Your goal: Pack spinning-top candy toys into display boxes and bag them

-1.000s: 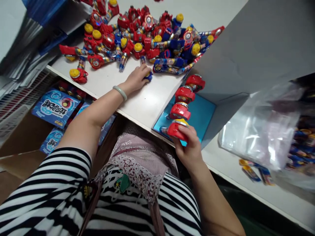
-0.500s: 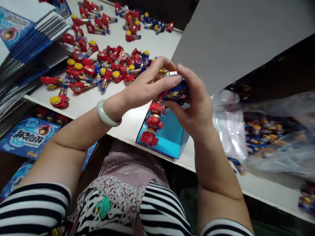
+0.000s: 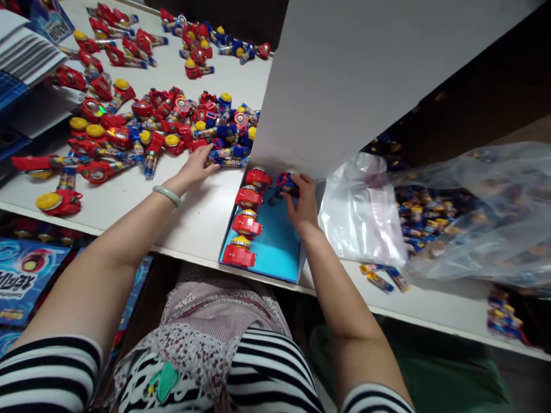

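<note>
Right hand [image 3: 303, 201] pinches a partly hidden blue toy [image 3: 284, 183] near the far edge of the box [image 3: 278, 249]. Left hand [image 3: 194, 171], well apart, is at the toy heap [image 3: 182, 106]; I cannot tell whether it grips.

Blue toy [image 3: 284, 183] in blue-floored box [image 3: 275, 249], 4 red toys [image 3: 247, 223] in row alongside

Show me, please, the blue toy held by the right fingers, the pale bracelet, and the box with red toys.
Blue toy [image 3: 286, 183]: head view, on its round body.
Pale bracelet [image 3: 167, 194]: head view, on its band.
Box [image 3: 275, 249]: head view, on its bare blue floor.
</note>
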A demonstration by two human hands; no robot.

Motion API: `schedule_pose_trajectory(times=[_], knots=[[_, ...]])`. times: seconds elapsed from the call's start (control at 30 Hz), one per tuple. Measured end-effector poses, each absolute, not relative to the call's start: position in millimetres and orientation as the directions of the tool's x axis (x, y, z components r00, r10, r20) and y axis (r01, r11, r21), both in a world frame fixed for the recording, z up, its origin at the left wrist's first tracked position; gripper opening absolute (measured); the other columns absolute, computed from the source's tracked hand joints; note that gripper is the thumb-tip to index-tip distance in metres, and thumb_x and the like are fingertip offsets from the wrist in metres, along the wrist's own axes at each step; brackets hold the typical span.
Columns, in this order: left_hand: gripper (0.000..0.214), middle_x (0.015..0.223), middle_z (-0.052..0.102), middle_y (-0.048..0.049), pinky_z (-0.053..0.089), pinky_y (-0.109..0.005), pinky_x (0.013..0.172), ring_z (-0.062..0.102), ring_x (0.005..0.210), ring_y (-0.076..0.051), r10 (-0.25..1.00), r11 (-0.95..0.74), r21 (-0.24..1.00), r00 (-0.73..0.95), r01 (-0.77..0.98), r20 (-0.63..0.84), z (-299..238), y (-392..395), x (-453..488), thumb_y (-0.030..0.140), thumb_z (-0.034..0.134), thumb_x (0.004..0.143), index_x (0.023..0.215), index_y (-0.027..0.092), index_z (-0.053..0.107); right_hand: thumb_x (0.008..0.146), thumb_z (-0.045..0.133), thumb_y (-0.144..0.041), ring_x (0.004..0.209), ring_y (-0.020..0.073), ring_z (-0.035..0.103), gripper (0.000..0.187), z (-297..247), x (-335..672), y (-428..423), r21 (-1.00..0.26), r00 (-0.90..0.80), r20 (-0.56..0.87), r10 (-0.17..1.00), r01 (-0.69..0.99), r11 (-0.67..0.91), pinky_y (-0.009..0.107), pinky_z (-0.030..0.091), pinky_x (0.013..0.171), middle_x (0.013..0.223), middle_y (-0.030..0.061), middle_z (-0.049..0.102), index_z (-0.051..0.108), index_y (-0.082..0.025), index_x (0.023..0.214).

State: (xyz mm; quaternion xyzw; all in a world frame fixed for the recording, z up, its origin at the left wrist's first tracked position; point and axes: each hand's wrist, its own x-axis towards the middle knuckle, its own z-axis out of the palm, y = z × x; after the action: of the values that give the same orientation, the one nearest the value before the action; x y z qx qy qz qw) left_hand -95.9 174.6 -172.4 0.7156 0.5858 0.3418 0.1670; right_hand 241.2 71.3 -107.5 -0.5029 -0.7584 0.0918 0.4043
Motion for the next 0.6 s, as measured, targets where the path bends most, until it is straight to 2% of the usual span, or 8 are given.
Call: schedule_pose_trajectory(times=[0.13,0.23,0.33,0.5,0.6], knots=[[0.053,0.13,0.057,-0.018,0.035,-0.056,0.113,0.049,0.127,-0.035,0.946,-0.239,0.612,0.04,0.753,0.32,-179.1,174.3,-87.5,0.025,0.063,0.082,0.134,0.016,0.054,0.091,0.056,-0.033,0.127,0.0275,0.054,0.043,-105.9,248.2,69.9,-0.534,-0.205,0.52,0.829,0.679,0.503,0.05,0.053,0.104,0.135,0.0122,0.049,0.051,-0.026,0.133],[0.034,0.119,0.062,-0.0145,0.041,-0.048,0.109,0.055,0.117,-0.03,0.935,-0.222,0.637,-0.025,0.738,0.355,-177.9,177.1,-90.3,0.018,0.056,0.084,0.117,0.016,0.061,0.089,0.058,-0.033,0.125,0.0283,0.055,0.043,-108.1,253.5,69.0,-0.529,-0.201,0.528,0.825,0.683,0.504,0.051,0.053,0.102,0.133,0.0128,0.05,0.052,-0.026,0.131],[0.021,0.112,0.064,-0.0117,0.045,-0.042,0.105,0.059,0.109,-0.025,0.935,-0.227,0.678,-0.037,0.699,0.352,-171.6,180.8,-99.4,0.021,0.051,0.088,0.105,0.017,0.063,0.089,0.059,-0.034,0.12,0.0275,0.059,0.043,-114.0,252.8,68.6,-0.536,-0.275,0.477,0.835,0.662,0.524,0.05,0.054,0.1,0.133,0.011,0.052,0.053,-0.027,0.131],[0.054,0.137,0.057,-0.0134,0.04,-0.039,0.113,0.052,0.127,-0.025,0.937,-0.336,0.634,0.182,0.697,0.297,-158.1,182.4,-103.2,0.032,0.062,0.083,0.133,0.015,0.052,0.091,0.057,-0.033,0.123,0.0264,0.059,0.043,-125.9,244.6,71.1,-0.607,-0.228,0.441,0.868,0.636,0.476,0.05,0.051,0.104,0.13,0.0131,0.057,0.053,-0.022,0.132],[0.052,0.139,0.057,-0.014,0.036,-0.04,0.115,0.05,0.129,-0.026,0.926,-0.377,0.519,0.294,0.767,0.238,-149.9,176.6,-87.2,0.038,0.055,0.088,0.134,0.014,0.055,0.091,0.058,-0.033,0.123,0.0272,0.059,0.05,-121.8,247.0,69.5,-0.625,-0.25,0.361,0.898,0.649,0.433,0.051,0.051,0.104,0.133,0.0146,0.058,0.05,-0.021,0.138]])
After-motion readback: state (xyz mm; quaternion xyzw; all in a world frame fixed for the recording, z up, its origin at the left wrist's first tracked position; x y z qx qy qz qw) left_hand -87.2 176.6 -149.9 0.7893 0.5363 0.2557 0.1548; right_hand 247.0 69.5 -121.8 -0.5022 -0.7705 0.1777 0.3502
